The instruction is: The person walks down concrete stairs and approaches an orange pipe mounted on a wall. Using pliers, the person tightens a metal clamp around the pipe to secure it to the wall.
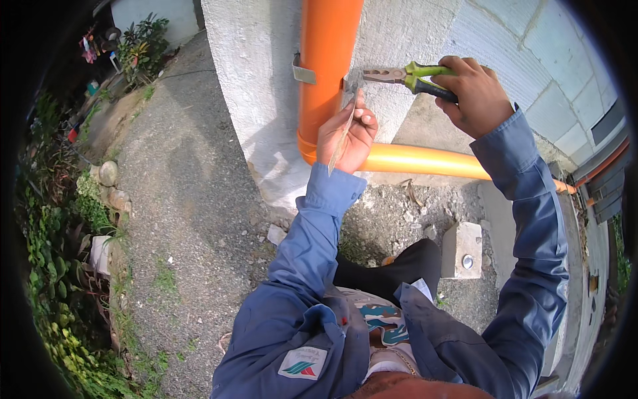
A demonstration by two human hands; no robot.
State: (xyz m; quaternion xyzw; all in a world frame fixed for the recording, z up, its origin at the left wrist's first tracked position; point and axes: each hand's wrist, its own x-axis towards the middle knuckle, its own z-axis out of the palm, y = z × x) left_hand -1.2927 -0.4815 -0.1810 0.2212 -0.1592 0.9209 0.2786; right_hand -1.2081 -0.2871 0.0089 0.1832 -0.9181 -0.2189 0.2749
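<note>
outdoors by a rough grey wall (pixel 266 80) on gravel ground (pixel 193 199). upper middle of frame, right hand (pixel 473 93) clenched around green-handled pliers (pixel 405 76), tips at a thin metal strap (pixel 345 130) the left hand (pixel 347 136) pinches against the orange pipe (pixel 325 66). small concrete block (pixel 462 249) lower right.

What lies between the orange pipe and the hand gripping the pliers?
In the head view, between the orange pipe and the right hand lie the pliers, jaws toward the pipe, and the top of the metal strip that the left hand holds.
</note>
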